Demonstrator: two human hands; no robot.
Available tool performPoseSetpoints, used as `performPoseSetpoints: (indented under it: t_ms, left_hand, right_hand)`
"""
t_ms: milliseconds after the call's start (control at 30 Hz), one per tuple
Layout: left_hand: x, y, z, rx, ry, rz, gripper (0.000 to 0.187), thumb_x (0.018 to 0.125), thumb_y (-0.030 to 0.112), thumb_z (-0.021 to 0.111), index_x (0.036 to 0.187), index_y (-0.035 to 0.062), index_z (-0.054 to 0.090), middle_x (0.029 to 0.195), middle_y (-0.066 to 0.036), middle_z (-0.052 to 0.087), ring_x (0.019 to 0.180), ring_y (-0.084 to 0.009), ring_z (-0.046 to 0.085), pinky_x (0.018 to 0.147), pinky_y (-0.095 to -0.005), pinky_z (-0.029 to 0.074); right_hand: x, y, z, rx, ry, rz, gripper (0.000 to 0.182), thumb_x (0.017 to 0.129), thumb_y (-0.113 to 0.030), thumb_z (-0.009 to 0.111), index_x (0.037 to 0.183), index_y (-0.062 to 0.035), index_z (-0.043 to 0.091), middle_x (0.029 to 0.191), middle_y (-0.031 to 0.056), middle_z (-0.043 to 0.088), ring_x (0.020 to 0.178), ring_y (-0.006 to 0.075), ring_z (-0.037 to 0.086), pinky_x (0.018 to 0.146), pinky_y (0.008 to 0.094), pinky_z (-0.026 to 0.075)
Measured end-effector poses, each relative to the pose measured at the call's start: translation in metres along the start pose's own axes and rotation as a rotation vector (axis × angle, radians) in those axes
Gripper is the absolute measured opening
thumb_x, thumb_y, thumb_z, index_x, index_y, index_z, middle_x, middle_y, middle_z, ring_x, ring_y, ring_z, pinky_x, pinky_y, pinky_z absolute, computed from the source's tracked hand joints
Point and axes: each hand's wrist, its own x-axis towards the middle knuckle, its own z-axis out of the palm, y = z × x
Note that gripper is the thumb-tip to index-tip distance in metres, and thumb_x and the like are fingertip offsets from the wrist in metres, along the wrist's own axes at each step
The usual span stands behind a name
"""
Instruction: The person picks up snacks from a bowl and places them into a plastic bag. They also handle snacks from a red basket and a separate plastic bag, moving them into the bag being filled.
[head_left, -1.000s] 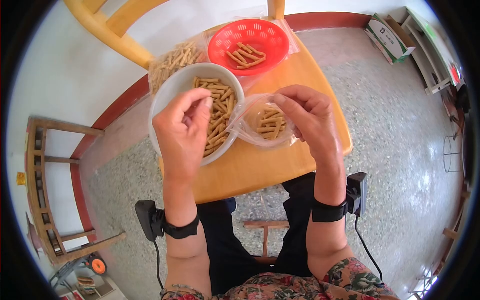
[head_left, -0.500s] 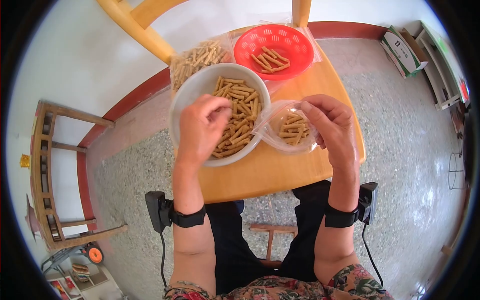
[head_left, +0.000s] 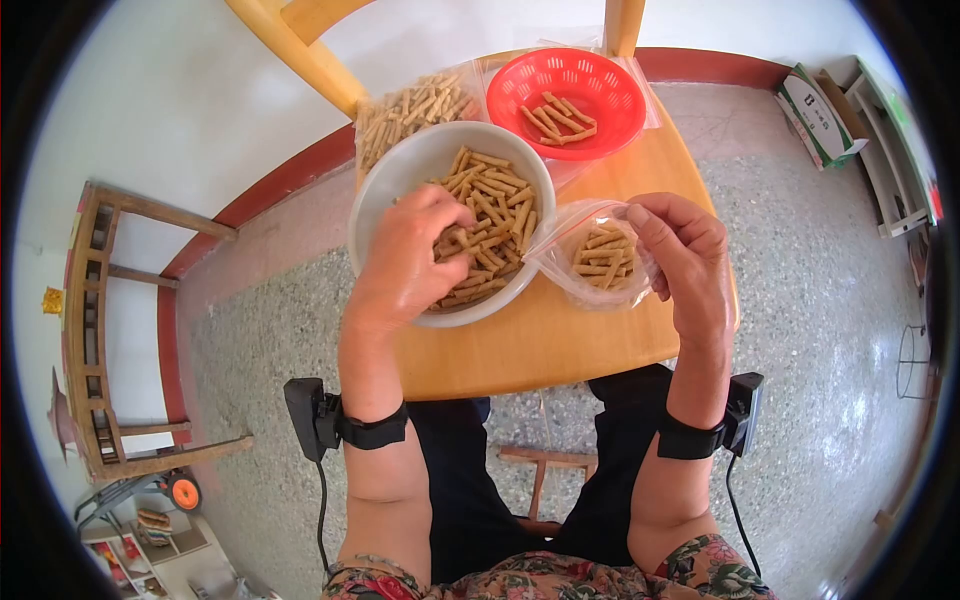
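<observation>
My left hand (head_left: 405,262) reaches into a large white bowl (head_left: 378,200) of brown stick snacks (head_left: 500,205). Its curved fingers and thumb are apart over the sticks, and the fingertips are partly hidden among them. My right hand (head_left: 688,250) pinches the rim of a clear plastic zip bag (head_left: 575,222) between thumb and fingers. Several short sticks (head_left: 604,258) lie inside that bag, which rests on the chair seat against the bowl's right side.
A red basket (head_left: 625,105) with several sticks stands at the back of the wooden chair seat (head_left: 560,345). Behind the bowl lies a filled clear bag (head_left: 415,110). A wooden frame (head_left: 90,330) stands at left; a cardboard box (head_left: 818,118) sits at far right.
My left hand has lowered into the sticks in the bowl, its fingers spreading. The right hand keeps its hold on the bag. The whole view has shifted slightly.
</observation>
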Motion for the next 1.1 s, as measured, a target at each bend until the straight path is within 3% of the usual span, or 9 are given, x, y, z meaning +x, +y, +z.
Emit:
performPoseSetpoints:
  t_ms: [300, 367, 500, 567, 667, 767, 900, 1033, 1100]
  left_hand:
    - [-0.004, -0.008, -0.003, -0.202, 0.084, -0.187, 0.020, 0.065, 0.001, 0.063, 0.085, 0.0001, 0.058, 0.085, -0.015, 0.058, 0.076, -0.0302, 0.056, 0.067, -0.0332, 0.044]
    - [-0.005, -0.010, -0.005, -0.063, 0.114, -0.187, 0.019, 0.065, 0.000, 0.063, 0.084, 0.0003, 0.059, 0.081, -0.014, 0.057, 0.070, -0.0257, 0.057, 0.064, -0.0310, 0.044]
    - [-0.003, -0.010, -0.005, -0.137, 0.203, -0.184, 0.012, 0.068, 0.000, 0.063, 0.081, -0.0007, 0.060, 0.080, -0.010, 0.059, 0.066, -0.0175, 0.057, 0.062, -0.0262, 0.044]
    - [-0.002, 0.001, -0.009, -0.670, 0.257, -0.161, 0.007, 0.074, 0.002, 0.062, 0.080, -0.0015, 0.060, 0.080, -0.006, 0.061, 0.065, -0.0113, 0.056, 0.060, -0.0222, 0.044]
    - [-0.002, 0.021, -0.011, -1.049, 0.167, -0.175, 0.010, 0.078, 0.002, 0.058, 0.087, -0.0020, 0.058, 0.080, -0.009, 0.059, 0.067, -0.0132, 0.055, 0.060, -0.0217, 0.044]
    - [0.001, 0.031, -0.002, -1.203, 0.102, -0.115, 0.013, 0.079, 0.003, 0.057, 0.091, -0.0022, 0.057, 0.079, -0.011, 0.059, 0.068, -0.0147, 0.057, 0.060, -0.0241, 0.047]
    - [0.005, 0.055, 0.011, -1.255, 0.048, -0.152, 0.014, 0.076, -0.001, 0.060, 0.089, -0.0024, 0.058, 0.078, -0.006, 0.060, 0.067, -0.0093, 0.056, 0.060, -0.0209, 0.045]
    - [0.006, 0.076, 0.026, -0.904, 0.146, -0.080, 0.010, 0.074, -0.004, 0.061, 0.083, -0.0006, 0.057, 0.072, -0.002, 0.056, 0.063, -0.0076, 0.054, 0.058, -0.0192, 0.043]
    - [0.007, 0.086, 0.030, -0.501, 0.217, -0.004, 0.011, 0.072, -0.005, 0.061, 0.081, 0.0012, 0.058, 0.069, -0.002, 0.055, 0.060, -0.0071, 0.052, 0.055, -0.0199, 0.041]
  right_hand:
    - [0.000, 0.000, 0.001, -0.023, -0.025, -0.014, 0.016, 0.083, -0.016, 0.058, 0.083, -0.0008, 0.064, 0.061, -0.0041, 0.054, 0.046, -0.0002, 0.042, 0.039, 0.0149, 0.031]
    - [0.001, 0.001, 0.002, -0.006, -0.027, -0.022, 0.016, 0.083, -0.016, 0.058, 0.083, -0.0009, 0.064, 0.060, -0.0039, 0.054, 0.046, -0.0002, 0.042, 0.039, 0.0148, 0.031]
    - [0.001, 0.001, 0.002, -0.016, -0.020, -0.026, 0.016, 0.083, -0.015, 0.058, 0.082, -0.0008, 0.064, 0.060, -0.0040, 0.054, 0.046, -0.0001, 0.042, 0.039, 0.0152, 0.031]
    - [0.001, 0.000, 0.002, 0.006, -0.032, 0.012, 0.015, 0.083, -0.015, 0.059, 0.082, -0.0002, 0.063, 0.060, -0.0041, 0.055, 0.047, -0.0002, 0.043, 0.040, 0.0152, 0.032]
    - [0.001, 0.001, 0.003, 0.032, -0.046, 0.000, 0.014, 0.082, -0.014, 0.059, 0.082, 0.0002, 0.063, 0.061, -0.0040, 0.055, 0.049, -0.0002, 0.044, 0.041, 0.0154, 0.032]
    - [0.001, 0.003, 0.002, 0.039, -0.036, 0.036, 0.013, 0.082, -0.012, 0.059, 0.082, 0.0004, 0.063, 0.061, -0.0038, 0.056, 0.051, -0.0003, 0.045, 0.042, 0.0157, 0.032]
    - [0.001, 0.001, 0.003, 0.077, -0.048, 0.028, 0.012, 0.083, -0.010, 0.058, 0.083, 0.0021, 0.062, 0.067, -0.0016, 0.058, 0.059, 0.0016, 0.049, 0.049, 0.0175, 0.038]
    - [0.001, 0.002, 0.001, 0.122, -0.074, 0.010, 0.011, 0.082, -0.007, 0.057, 0.084, 0.0026, 0.061, 0.070, 0.0003, 0.060, 0.063, 0.0029, 0.052, 0.054, 0.0180, 0.041]
    - [0.001, 0.003, 0.001, 0.122, -0.070, 0.005, 0.010, 0.082, -0.007, 0.057, 0.083, 0.0024, 0.061, 0.070, 0.0004, 0.060, 0.064, 0.0029, 0.052, 0.055, 0.0182, 0.041]
